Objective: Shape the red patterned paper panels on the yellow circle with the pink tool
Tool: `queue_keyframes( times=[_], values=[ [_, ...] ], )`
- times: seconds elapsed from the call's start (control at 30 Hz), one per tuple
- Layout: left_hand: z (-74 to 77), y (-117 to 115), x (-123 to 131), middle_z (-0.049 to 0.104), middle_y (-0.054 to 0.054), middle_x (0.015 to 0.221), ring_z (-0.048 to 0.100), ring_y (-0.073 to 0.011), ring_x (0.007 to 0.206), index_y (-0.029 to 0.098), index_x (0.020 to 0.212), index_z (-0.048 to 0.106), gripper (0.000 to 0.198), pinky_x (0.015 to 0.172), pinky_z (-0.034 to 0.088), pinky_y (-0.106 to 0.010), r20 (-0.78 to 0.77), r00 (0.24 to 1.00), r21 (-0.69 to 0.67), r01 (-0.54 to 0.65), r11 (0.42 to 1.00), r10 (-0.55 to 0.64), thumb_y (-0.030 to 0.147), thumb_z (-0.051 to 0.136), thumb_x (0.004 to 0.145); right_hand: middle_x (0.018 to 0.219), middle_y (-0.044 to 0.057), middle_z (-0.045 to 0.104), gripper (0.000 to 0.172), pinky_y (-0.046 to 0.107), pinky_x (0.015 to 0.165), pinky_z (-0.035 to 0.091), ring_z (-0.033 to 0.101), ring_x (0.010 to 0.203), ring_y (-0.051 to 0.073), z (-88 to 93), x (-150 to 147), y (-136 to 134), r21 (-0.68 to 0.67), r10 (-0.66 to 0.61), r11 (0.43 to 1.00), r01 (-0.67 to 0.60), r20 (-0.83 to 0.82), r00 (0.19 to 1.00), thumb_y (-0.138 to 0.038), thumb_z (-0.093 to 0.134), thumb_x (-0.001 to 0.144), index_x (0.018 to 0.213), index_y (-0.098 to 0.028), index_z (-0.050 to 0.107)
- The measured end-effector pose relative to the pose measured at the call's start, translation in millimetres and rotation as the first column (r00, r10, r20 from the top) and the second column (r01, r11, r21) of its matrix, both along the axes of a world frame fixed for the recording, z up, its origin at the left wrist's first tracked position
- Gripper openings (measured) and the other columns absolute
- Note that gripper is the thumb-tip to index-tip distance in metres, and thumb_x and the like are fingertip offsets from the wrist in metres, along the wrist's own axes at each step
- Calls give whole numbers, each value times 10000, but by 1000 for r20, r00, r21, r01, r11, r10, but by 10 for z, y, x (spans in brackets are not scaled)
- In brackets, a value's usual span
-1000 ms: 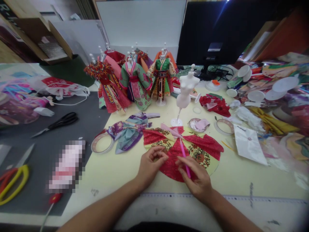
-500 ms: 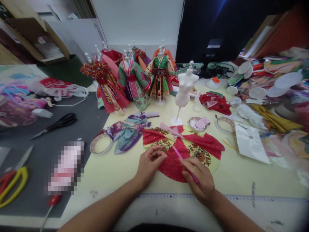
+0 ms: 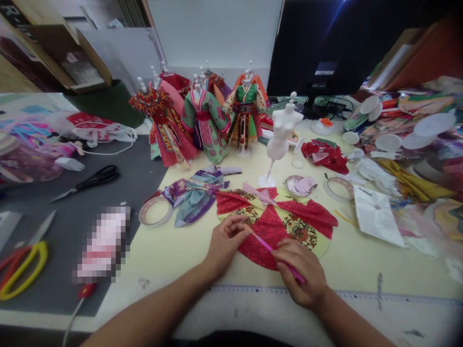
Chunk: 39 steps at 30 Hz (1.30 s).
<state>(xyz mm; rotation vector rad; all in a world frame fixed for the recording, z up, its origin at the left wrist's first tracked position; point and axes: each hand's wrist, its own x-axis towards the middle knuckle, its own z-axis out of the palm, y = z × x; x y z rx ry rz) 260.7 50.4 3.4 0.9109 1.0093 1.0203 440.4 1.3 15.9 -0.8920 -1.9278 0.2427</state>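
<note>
My left hand [image 3: 228,242] is closed in a pinch over the skirt's left side; a thin pale curved bit shows at its fingertips, too small to name. My right hand [image 3: 303,273] grips a slim pink pen-like tool [image 3: 265,244], whose narrow tip meets the left fingertips. Beneath both hands lies a red and yellow patterned doll skirt [image 3: 265,230], spread in a fan. A white doll mannequin [image 3: 282,132] stands bare behind it. To the skirt's left is a crumpled blue and purple doll garment [image 3: 195,195].
Dressed doll mannequins [image 3: 206,120] stand at the back. Tape rolls [image 3: 156,211], a small dish [image 3: 289,185] and a white card [image 3: 376,214] surround the skirt. Black scissors [image 3: 96,178] and yellow-orange scissors [image 3: 39,250] lie left. A ruler strip [image 3: 354,295] runs along the front.
The pink tool's tip has moved down and left, from over the skirt to the left fingertips. My right hand has shifted slightly down and right. The whole view has shifted slightly.
</note>
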Motion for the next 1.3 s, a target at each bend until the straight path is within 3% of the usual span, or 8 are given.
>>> queue_keyframes(
  times=[0.6, 1.07, 1.3],
  values=[
    [13, 3, 0, 628, -1, 722, 584, -103, 678, 134, 988, 558, 339, 666, 449, -220, -32, 999, 31, 22, 999, -21, 214, 674, 680, 771, 73, 603, 287, 359, 687, 507, 576, 729, 175, -36, 4, -5, -32, 21, 999, -21, -5, 1000, -50, 494, 742, 997, -154, 573],
    [13, 10, 17, 616, 3, 727, 569, -89, 673, 134, 970, 573, 325, 656, 440, -204, -48, 998, 17, -28, 999, 29, 231, 685, 681, 748, 61, 603, 273, 367, 700, 512, 577, 698, 165, -8, 1, -3, -17, 33, 999, -33, -8, 999, -50, 491, 742, 981, -153, 574],
    [4, 6, 8, 629, -12, 773, 584, -109, 743, 143, 967, 579, 276, 724, 460, -227, -161, 983, 121, -66, 990, 85, 258, 642, 724, 742, 71, 609, 233, 340, 670, 516, 593, 726, 175, 47, 133, 7, -11, -44, 999, 44, -6, 999, -43, 487, 753, 939, -138, 590]
  ],
)
